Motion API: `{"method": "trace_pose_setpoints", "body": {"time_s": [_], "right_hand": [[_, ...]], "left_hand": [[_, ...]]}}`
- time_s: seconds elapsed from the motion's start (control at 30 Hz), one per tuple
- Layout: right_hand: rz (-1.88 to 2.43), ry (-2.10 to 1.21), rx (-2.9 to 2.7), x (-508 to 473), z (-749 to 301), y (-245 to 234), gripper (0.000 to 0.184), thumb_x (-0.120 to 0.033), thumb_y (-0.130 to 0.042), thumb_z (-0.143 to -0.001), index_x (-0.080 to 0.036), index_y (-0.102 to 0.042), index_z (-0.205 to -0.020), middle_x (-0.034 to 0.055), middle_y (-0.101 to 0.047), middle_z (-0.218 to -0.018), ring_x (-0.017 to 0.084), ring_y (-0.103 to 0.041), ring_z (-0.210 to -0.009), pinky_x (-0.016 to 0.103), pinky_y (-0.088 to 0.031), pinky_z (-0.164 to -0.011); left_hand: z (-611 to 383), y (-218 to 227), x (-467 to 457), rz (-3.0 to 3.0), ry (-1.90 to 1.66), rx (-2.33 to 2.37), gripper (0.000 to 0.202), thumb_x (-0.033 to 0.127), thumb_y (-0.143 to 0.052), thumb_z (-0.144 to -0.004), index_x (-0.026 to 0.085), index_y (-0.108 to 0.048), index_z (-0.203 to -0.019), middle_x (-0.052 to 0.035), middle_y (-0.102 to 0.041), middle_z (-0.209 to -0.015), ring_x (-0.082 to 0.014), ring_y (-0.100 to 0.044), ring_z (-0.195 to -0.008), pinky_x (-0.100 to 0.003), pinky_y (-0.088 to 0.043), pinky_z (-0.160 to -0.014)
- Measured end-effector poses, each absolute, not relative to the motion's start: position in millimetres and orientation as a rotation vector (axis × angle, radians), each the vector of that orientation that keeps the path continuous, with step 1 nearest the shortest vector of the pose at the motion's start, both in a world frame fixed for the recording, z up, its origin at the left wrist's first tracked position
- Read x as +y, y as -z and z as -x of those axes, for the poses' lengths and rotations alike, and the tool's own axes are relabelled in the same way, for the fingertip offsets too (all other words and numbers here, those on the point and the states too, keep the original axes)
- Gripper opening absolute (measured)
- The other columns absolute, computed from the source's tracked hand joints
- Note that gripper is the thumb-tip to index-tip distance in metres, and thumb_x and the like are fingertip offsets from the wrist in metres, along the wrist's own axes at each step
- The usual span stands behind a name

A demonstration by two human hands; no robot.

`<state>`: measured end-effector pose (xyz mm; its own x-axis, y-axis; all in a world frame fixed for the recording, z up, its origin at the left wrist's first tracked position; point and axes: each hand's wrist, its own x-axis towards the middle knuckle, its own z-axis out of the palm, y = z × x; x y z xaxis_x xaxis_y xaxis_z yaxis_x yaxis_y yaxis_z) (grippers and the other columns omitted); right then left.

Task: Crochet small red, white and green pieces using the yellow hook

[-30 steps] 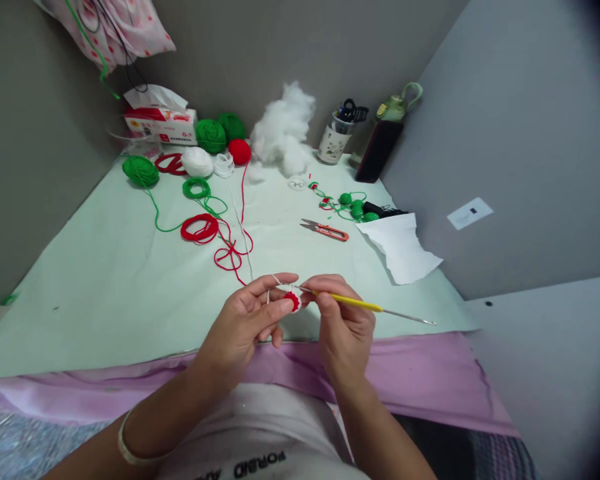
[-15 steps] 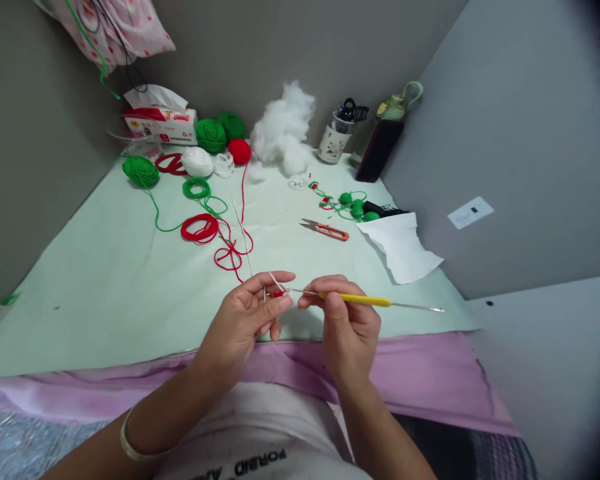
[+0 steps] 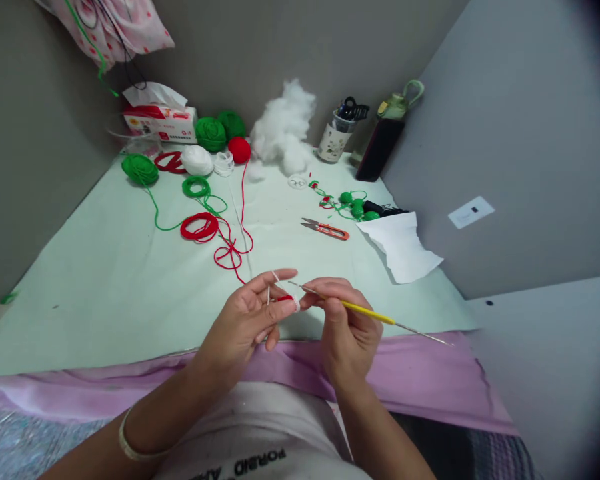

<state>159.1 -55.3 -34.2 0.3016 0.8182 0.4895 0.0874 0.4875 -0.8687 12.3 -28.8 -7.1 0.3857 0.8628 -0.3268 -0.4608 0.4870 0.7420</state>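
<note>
Between the thumb and fingers of my left hand [image 3: 247,313] is a small red and white crochet piece [image 3: 291,303], mostly covered by the fingers. White yarn loops over my raised left index finger. My right hand [image 3: 350,323] grips a crochet hook [image 3: 370,311] by its yellow handle, like a pencil. The hook's thin metal tip lies just above the piece, close to the white strand; whether it catches the yarn is too small to tell. My right fingertips are close against the piece's right edge. A white strand and a red strand run from the table toward my left hand.
Thread snips [image 3: 325,229] lie beyond my hands, with a paper sheet [image 3: 403,247] to their right. Red yarn [image 3: 200,227] and green yarn [image 3: 196,187] lie coiled at left. Behind are yarn balls [image 3: 211,135], white stuffing [image 3: 285,127], a cup [image 3: 336,137] and a bottle [image 3: 383,140].
The crochet hook has tilted, its tip rising and its rear end dropping. The crochet piece has moved slightly right and down, nearer my right fingertips.
</note>
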Motion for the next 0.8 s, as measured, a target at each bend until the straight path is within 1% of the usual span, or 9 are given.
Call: {"method": "trace_pose_setpoints", "body": {"time_s": [0.07,0.1,0.2,0.33,0.43,0.57,0.8], "right_hand": [[0.977,-0.593,-1.18,-54.4,-160.6,34.1,0.017,-0.028,-0.062,-0.105,-0.027,-0.079,-0.107,0.0029,-0.076,-0.09,0.018,-0.074,-0.074,0.035,-0.061,-0.069],[0.981,-0.602,-1.179,-54.1,-161.4,34.0,0.017,-0.029,-0.062,-0.105,-0.027,-0.079,-0.106,0.0029,-0.075,-0.09,0.018,-0.074,-0.074,0.035,-0.061,-0.069],[0.991,-0.653,-1.156,-53.9,-163.9,33.1,0.019,-0.03,-0.061,-0.106,-0.025,-0.078,-0.103,0.0037,-0.075,-0.092,0.017,-0.073,-0.073,0.034,-0.061,-0.069],[0.995,-0.678,-1.067,-55.2,-166.4,30.2,0.019,-0.029,-0.061,-0.106,-0.024,-0.078,-0.101,0.0033,-0.075,-0.095,0.014,-0.073,-0.073,0.031,-0.061,-0.069],[0.952,-0.677,-1.031,-57.6,-167.4,27.7,0.019,-0.027,-0.06,-0.106,-0.025,-0.079,-0.101,0.0025,-0.074,-0.094,0.014,-0.072,-0.073,0.03,-0.061,-0.068],[0.89,-0.719,-1.121,-60.8,-167.4,26.9,0.018,-0.027,-0.061,-0.106,-0.025,-0.079,-0.102,0.003,-0.074,-0.09,0.015,-0.071,-0.074,0.032,-0.059,-0.066],[0.881,-0.741,-1.144,-60.9,-166.6,30.8,0.019,-0.024,-0.06,-0.107,-0.026,-0.079,-0.105,0.0023,-0.074,-0.093,0.015,-0.071,-0.077,0.032,-0.058,-0.069]], "left_hand": [[-12.9,8.5,-30.0,-0.601,-0.898,0.776,0.036,0.027,-0.094,-0.075,0.017,-0.077,-0.105,0.0071,-0.061,-0.068,0.0009,-0.031,-0.039,-0.016,-0.034,-0.038],[-13.2,9.1,-30.5,-0.597,-0.898,0.776,0.033,0.027,-0.093,-0.076,0.017,-0.077,-0.102,0.0075,-0.06,-0.066,0.0008,-0.031,-0.039,-0.016,-0.034,-0.038],[-13.3,9.7,-31.1,-0.576,-0.912,0.776,0.03,0.026,-0.094,-0.075,0.018,-0.078,-0.099,0.0097,-0.054,-0.06,0.0002,-0.03,-0.039,-0.014,-0.035,-0.04],[-11.9,8.7,-30.1,-0.548,-0.919,0.789,0.027,0.028,-0.096,-0.072,0.017,-0.075,-0.086,0.0119,-0.044,-0.054,-0.0002,-0.027,-0.04,-0.013,-0.034,-0.04],[-10.6,8.0,-29.5,-0.546,-0.929,0.799,0.027,0.029,-0.095,-0.073,0.017,-0.075,-0.086,0.012,-0.043,-0.053,-0.0009,-0.026,-0.041,-0.013,-0.034,-0.04],[-9.8,8.2,-29.2,-0.545,-0.932,0.787,0.024,0.027,-0.094,-0.075,0.017,-0.074,-0.085,0.0123,-0.042,-0.053,-0.0012,-0.026,-0.041,-0.013,-0.034,-0.04],[-11.3,10.0,-29.5,-0.544,-0.938,0.76,0.023,0.025,-0.094,-0.076,0.018,-0.074,-0.084,0.0129,-0.042,-0.051,-0.0012,-0.027,-0.04,-0.011,-0.035,-0.039]]}}
